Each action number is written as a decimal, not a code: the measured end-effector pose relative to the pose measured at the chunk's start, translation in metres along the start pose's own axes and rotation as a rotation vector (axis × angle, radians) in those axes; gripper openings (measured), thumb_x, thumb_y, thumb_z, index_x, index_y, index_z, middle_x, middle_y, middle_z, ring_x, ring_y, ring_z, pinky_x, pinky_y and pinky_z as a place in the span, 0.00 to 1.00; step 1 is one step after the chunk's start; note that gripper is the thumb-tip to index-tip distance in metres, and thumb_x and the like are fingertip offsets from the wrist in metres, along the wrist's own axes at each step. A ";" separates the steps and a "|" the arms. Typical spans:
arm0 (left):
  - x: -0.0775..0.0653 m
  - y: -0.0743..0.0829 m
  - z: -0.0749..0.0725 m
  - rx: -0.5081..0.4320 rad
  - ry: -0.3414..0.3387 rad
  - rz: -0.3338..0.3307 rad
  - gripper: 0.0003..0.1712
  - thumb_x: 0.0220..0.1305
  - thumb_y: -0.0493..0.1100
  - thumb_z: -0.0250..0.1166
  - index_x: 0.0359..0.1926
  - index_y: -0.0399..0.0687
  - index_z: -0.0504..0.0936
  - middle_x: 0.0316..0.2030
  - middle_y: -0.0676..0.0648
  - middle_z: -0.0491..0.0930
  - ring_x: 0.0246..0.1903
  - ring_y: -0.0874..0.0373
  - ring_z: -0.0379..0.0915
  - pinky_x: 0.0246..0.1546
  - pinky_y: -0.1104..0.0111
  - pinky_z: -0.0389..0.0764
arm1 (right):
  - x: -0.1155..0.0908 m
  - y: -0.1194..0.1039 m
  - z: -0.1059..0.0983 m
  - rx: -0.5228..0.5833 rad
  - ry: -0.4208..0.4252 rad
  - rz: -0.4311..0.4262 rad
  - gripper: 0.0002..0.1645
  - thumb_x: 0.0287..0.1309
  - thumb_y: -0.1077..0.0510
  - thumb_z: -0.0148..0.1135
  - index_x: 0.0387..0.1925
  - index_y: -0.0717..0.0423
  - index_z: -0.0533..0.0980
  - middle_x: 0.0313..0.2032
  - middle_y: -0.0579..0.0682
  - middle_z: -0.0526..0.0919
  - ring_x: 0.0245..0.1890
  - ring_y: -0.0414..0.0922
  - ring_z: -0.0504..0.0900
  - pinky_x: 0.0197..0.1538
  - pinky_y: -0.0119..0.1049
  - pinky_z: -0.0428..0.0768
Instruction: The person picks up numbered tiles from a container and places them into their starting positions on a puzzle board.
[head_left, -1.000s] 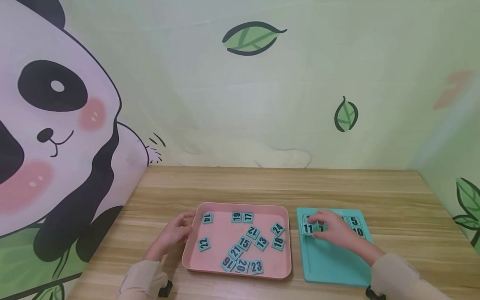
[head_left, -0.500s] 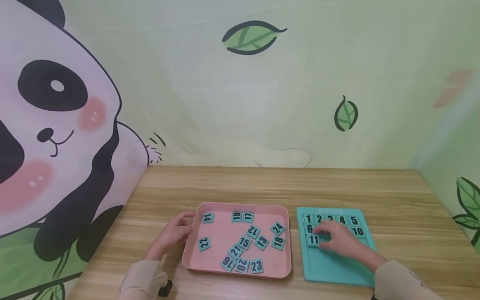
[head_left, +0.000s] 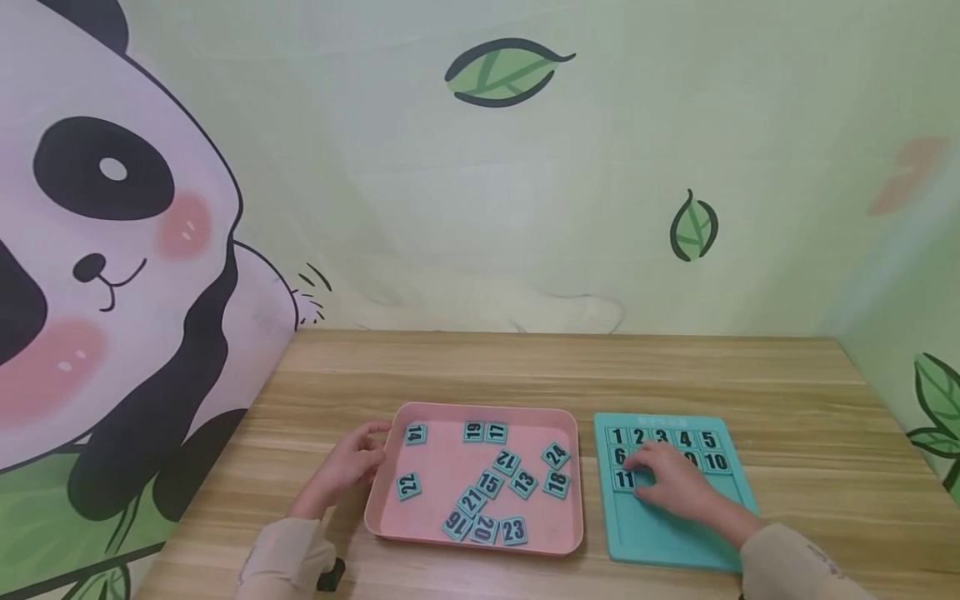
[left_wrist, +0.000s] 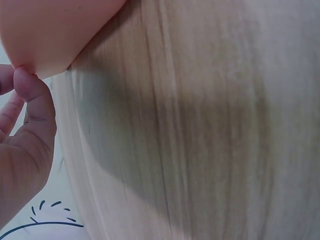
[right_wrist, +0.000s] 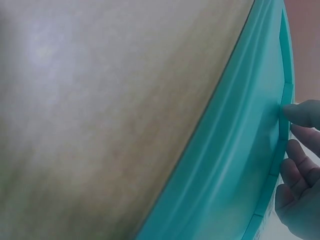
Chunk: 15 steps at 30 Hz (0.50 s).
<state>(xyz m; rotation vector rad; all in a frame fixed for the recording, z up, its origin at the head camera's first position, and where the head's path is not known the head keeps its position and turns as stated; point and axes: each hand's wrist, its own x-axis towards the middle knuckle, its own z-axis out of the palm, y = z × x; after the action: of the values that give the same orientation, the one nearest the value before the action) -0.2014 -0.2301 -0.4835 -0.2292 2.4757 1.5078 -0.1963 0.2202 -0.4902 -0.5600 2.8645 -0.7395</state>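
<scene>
On the right, a teal number board (head_left: pixel 675 533) holds rows of small number tiles. My right hand (head_left: pixel 678 483) is over its left part, thumb and forefinger curled at the right side of the number 11 tile (head_left: pixel 623 479), which lies at the left of the third row. The hand covers some tiles in the second row. In the right wrist view, the thumb (right_wrist: pixel 302 114) is right at the tile edges. My left hand (head_left: pixel 348 462) holds the left rim of a pink tray (head_left: pixel 382 521), and the left wrist view shows the thumb (left_wrist: pixel 30 82) against its wall.
Several loose teal number tiles lie in the pink tray, among them the 22 tile (head_left: pixel 408 485) and the 23 tile (head_left: pixel 513 531). Tray and board stand apart on the wooden table (head_left: pixel 525 367). Behind is a wall printed with a panda (head_left: pixel 202 333) and leaves.
The right hand has brought the 11 tile down from over the second row to the third row, then slightly left. The left hand and the tray have stayed put.
</scene>
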 end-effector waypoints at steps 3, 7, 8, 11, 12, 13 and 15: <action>0.000 0.001 0.000 0.002 0.006 -0.014 0.25 0.55 0.31 0.52 0.56 0.45 0.67 0.30 0.44 0.69 0.20 0.57 0.64 0.20 0.70 0.67 | 0.000 -0.002 -0.001 -0.010 -0.004 0.014 0.18 0.35 0.59 0.67 0.35 0.49 0.77 0.34 0.42 0.76 0.39 0.42 0.72 0.44 0.43 0.73; -0.002 0.002 -0.001 -0.015 -0.012 0.010 0.25 0.55 0.31 0.51 0.56 0.42 0.66 0.29 0.44 0.69 0.20 0.58 0.64 0.20 0.69 0.68 | 0.002 -0.006 -0.004 0.004 0.000 0.007 0.18 0.36 0.58 0.67 0.36 0.49 0.77 0.33 0.42 0.75 0.38 0.41 0.71 0.42 0.40 0.73; -0.002 0.002 -0.001 -0.021 -0.017 0.018 0.25 0.54 0.30 0.51 0.56 0.42 0.65 0.28 0.45 0.68 0.19 0.58 0.64 0.20 0.69 0.69 | 0.003 -0.008 -0.005 0.019 0.002 0.004 0.18 0.37 0.58 0.67 0.37 0.50 0.77 0.33 0.42 0.74 0.38 0.41 0.71 0.41 0.39 0.72; -0.003 0.002 -0.001 -0.038 -0.028 0.030 0.25 0.54 0.30 0.51 0.56 0.40 0.65 0.28 0.45 0.68 0.19 0.59 0.64 0.20 0.70 0.69 | 0.007 -0.016 -0.011 0.083 0.015 -0.008 0.18 0.42 0.57 0.65 0.40 0.51 0.76 0.36 0.44 0.75 0.39 0.42 0.72 0.41 0.38 0.72; -0.003 0.002 -0.001 -0.041 -0.025 0.025 0.25 0.54 0.30 0.51 0.56 0.41 0.65 0.28 0.45 0.68 0.19 0.59 0.64 0.20 0.70 0.69 | 0.009 -0.020 -0.012 0.106 0.019 -0.019 0.18 0.43 0.57 0.65 0.41 0.52 0.76 0.38 0.45 0.76 0.40 0.43 0.72 0.42 0.38 0.73; -0.002 0.002 -0.001 -0.039 -0.025 0.021 0.25 0.54 0.30 0.51 0.56 0.41 0.65 0.29 0.45 0.68 0.19 0.59 0.64 0.20 0.70 0.69 | 0.011 -0.024 -0.014 0.124 0.022 -0.036 0.18 0.44 0.57 0.64 0.42 0.53 0.76 0.39 0.46 0.76 0.40 0.43 0.73 0.42 0.39 0.73; -0.002 0.001 -0.001 -0.035 -0.021 0.017 0.25 0.54 0.30 0.51 0.56 0.41 0.66 0.29 0.44 0.68 0.19 0.58 0.65 0.20 0.70 0.69 | 0.014 -0.033 -0.016 0.163 0.025 -0.090 0.18 0.47 0.58 0.62 0.43 0.55 0.75 0.41 0.49 0.77 0.41 0.46 0.74 0.42 0.41 0.73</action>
<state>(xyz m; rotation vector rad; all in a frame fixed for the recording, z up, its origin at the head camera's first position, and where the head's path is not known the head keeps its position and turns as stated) -0.2000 -0.2301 -0.4814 -0.1981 2.4426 1.5527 -0.2019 0.1957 -0.4606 -0.6642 2.7828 -0.9896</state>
